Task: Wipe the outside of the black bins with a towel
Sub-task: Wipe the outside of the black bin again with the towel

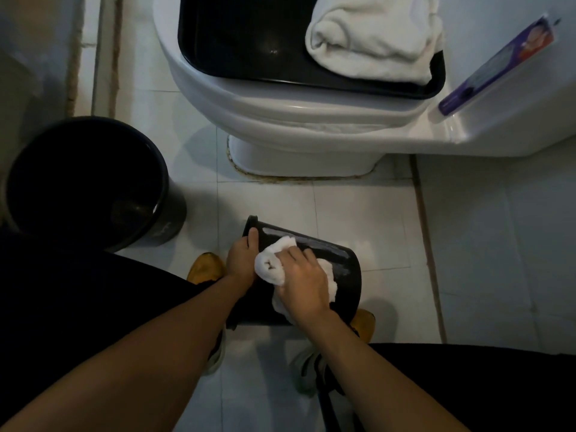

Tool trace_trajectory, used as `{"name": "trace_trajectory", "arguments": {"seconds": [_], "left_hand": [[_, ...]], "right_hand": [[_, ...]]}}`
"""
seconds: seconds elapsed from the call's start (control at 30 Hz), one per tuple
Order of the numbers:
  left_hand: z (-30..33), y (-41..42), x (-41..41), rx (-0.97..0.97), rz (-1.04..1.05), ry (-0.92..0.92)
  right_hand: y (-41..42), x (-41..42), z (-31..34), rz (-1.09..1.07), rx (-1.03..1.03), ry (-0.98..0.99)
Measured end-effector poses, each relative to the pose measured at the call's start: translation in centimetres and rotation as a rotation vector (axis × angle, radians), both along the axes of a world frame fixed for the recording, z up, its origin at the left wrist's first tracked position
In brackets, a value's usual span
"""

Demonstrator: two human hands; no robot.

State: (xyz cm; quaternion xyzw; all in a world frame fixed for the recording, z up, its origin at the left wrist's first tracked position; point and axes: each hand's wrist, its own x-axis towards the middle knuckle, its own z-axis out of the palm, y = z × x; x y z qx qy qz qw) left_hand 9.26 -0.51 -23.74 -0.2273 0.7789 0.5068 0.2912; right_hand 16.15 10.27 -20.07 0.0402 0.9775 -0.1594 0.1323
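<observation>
Tray (237, 42) on toilet (280, 120), bin (87, 182) left

1. Bathroom: white toilet (280, 113) at top center of frame, bowl and pedestal sealed to the floor.
2. Pale tiled floor (483, 244) with grout lines.
3. Folded white towel (374, 39) on black tray (237, 39) atop the toilet.

My right hand (304, 277) and the towel (274, 263) cover much of the small bin's (339, 263) side. The black tray (237, 42) and folded towel (374, 39) run off the top edge.
</observation>
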Motion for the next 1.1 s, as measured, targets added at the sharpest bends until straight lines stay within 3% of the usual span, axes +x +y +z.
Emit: {"name": "trace_trajectory", "arguments": {"seconds": [0.1, 0.23, 0.33, 0.47, 0.5, 0.63, 0.7, 0.77, 0.87, 1.0, 1.1], "left_hand": [[-0.2, 0.0, 0.2, 0.003, -0.005, 0.029], [-0.2, -0.3, 0.4, 0.003, -0.003, 0.026], [-0.3, -0.2, 0.3, -0.002, -0.007, 0.026], [0.1, 0.0, 0.8, -0.001, 0.033, 0.003], [0.3, 0.1, 0.7, 0.001, 0.047, -0.005], [0.1, -0.2, -0.8, 0.180, 0.150, -0.169], [0.3, -0.5, -1.1, 0.309, 0.190, -0.317], [0.6, -0.6, -1.1, 0.388, 0.209, -0.402], [0.8, -0.5, -1.1, 0.435, 0.250, -0.420], [0.8, -0.9, -1.0, 0.414, 0.227, -0.405], [0.7, -0.9, -1.1, 0.456, 0.213, -0.420]], "right_hand": [[1.9, 0.1, 0.0, 0.093, -0.023, -0.039], [1.2, -0.5, 0.2, -0.003, -0.026, -0.225], [0.8, -0.2, 0.1, 0.030, -0.024, -0.105], [2.0, -2.1, -0.4, -0.432, -0.122, -0.074], [1.9, -2.6, -0.4, -0.441, -0.123, -0.077], [1.5, -2.4, 0.2, 0.013, -0.285, -0.069], [2.4, -2.3, 0.4, 0.103, -0.329, -0.085], [2.9, -3.2, 0.4, 0.096, -0.277, -0.077], [1.9, -4.7, 0.8, -0.149, -0.119, -0.059], [0.8, -2.8, 1.0, 0.065, -0.283, -0.082], [2.0, -2.5, 0.7, 0.031, -0.297, -0.076]]}}
